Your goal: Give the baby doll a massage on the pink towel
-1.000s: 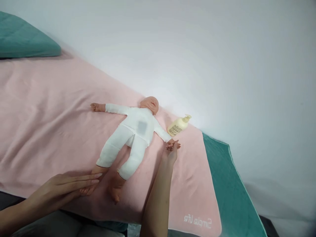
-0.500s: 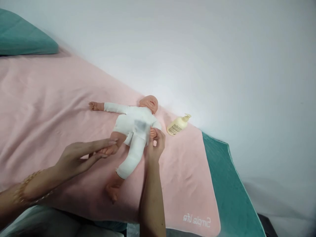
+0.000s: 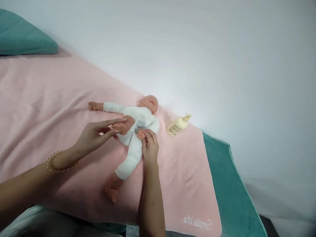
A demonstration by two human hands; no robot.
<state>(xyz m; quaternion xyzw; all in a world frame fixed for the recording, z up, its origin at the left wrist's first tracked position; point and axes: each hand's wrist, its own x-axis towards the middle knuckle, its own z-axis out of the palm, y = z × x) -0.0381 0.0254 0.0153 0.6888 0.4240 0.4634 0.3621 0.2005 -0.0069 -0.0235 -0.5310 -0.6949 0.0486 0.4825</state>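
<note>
At mid-frame, the doll's foot (image 3: 124,127) was pinched by the left hand (image 3: 93,134), the doll's hand (image 3: 140,134) by the right hand (image 3: 151,148).

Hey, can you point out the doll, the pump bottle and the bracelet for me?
Doll (image 3: 141,113): head view, on its white chest.
Pump bottle (image 3: 177,126): head view, on its pale yellow body.
Bracelet (image 3: 50,164): head view, on its band's left side.
</note>
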